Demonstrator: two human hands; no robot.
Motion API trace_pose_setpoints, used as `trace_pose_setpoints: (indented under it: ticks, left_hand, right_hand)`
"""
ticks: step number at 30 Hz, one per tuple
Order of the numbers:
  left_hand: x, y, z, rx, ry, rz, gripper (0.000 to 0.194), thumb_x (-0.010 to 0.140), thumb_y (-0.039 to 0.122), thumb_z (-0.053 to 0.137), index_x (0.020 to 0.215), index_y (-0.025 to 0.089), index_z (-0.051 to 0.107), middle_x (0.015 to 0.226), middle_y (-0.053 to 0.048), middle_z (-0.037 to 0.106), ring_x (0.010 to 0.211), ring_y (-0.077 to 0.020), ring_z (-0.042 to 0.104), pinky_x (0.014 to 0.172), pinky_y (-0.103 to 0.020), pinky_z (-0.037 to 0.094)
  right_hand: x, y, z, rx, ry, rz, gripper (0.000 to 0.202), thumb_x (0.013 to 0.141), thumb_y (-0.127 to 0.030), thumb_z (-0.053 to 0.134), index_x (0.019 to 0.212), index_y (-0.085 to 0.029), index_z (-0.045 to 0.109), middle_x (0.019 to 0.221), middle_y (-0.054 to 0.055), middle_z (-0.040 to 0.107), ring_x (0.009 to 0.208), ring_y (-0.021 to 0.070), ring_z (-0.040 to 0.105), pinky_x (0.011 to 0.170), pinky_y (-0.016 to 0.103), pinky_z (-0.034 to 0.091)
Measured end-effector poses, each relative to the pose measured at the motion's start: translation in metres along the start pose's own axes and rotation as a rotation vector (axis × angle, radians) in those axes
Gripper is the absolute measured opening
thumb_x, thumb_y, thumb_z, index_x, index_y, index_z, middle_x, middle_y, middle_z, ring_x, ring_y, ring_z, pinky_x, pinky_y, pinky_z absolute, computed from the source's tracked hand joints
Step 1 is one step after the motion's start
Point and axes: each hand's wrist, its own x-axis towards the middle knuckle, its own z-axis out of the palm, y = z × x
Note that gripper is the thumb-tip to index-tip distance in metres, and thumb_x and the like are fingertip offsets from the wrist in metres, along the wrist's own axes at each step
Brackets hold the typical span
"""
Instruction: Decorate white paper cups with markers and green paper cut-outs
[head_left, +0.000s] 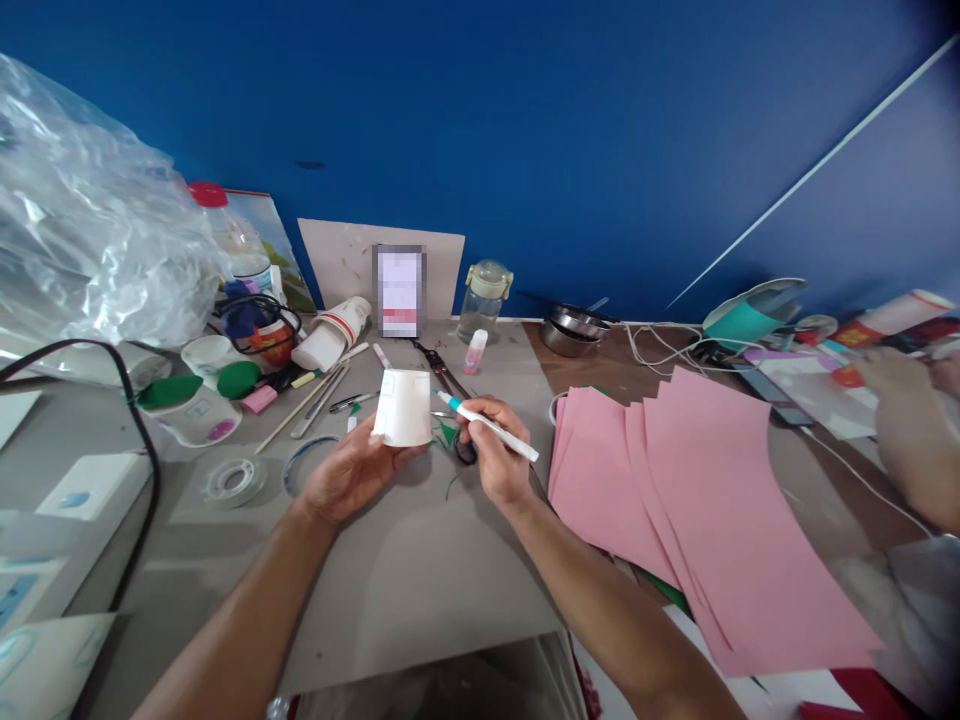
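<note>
A white paper cup (pixel 407 408), upside down with teal lines drawn on its left side, rests in my left hand (pixel 352 475), whose fingers curl round its lower part. My right hand (pixel 499 450) grips a white marker pen (pixel 499 432) with a teal band, its tip pointing at the cup but a little apart from it. Behind and below the right hand lie scissors (pixel 448 380) and green scraps (pixel 448 432). A glue stick (pixel 475 352) stands just beyond the hands.
Pink paper sheets (pixel 697 500) lie to the right. On the left are a tape roll (pixel 234 482), a decorated paper cup (pixel 199 415) and a black cable (pixel 146 440). A phone (pixel 399 290) and a glass jar (pixel 485 300) stand at the back. Another person's hand (pixel 900 400) is at far right.
</note>
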Motion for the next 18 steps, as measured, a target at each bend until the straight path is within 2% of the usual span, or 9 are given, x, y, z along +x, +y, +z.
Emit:
trace_pose_setpoints:
  ticks: [5,10,14,18]
  left_hand:
    - [0.001,-0.001,-0.001,-0.008,0.008,0.015,0.045,0.076,0.030,0.072,0.119,0.017,0.066,0.123,-0.010,0.066,0.114,-0.0277,0.059,0.107,-0.043,0.039]
    - [0.003,-0.002,0.001,0.023,0.001,0.027,0.041,0.079,0.027,0.069,0.118,0.015,0.066,0.120,-0.011,0.067,0.112,-0.0268,0.059,0.105,-0.041,0.040]
    - [0.003,-0.003,0.000,0.031,-0.018,0.029,0.043,0.079,0.028,0.069,0.120,0.016,0.065,0.121,-0.010,0.066,0.112,-0.0265,0.059,0.103,-0.040,0.042]
    - [0.003,-0.003,0.000,0.027,-0.026,0.034,0.042,0.079,0.028,0.069,0.119,0.016,0.065,0.120,-0.009,0.067,0.111,-0.0249,0.059,0.102,-0.037,0.043]
  right_hand:
    - [-0.001,-0.008,0.002,0.000,-0.051,-0.083,0.024,0.085,-0.042,0.061,0.097,-0.022,0.065,0.083,0.003,0.062,0.062,0.0131,0.055,0.055,0.028,0.046]
    - [-0.002,-0.015,0.002,-0.088,-0.151,-0.193,0.017,0.089,-0.034,0.058,0.100,-0.023,0.067,0.084,0.005,0.063,0.079,0.0188,0.060,0.070,0.035,0.049]
    - [-0.002,-0.017,0.002,-0.088,-0.162,-0.216,0.016,0.090,-0.030,0.057,0.101,-0.023,0.066,0.080,0.004,0.062,0.082,0.0197,0.060,0.074,0.037,0.049]
    - [-0.001,-0.017,0.001,-0.119,-0.157,-0.204,0.019,0.090,-0.036,0.057,0.100,-0.023,0.066,0.079,0.005,0.063,0.082,0.0205,0.060,0.072,0.038,0.049]
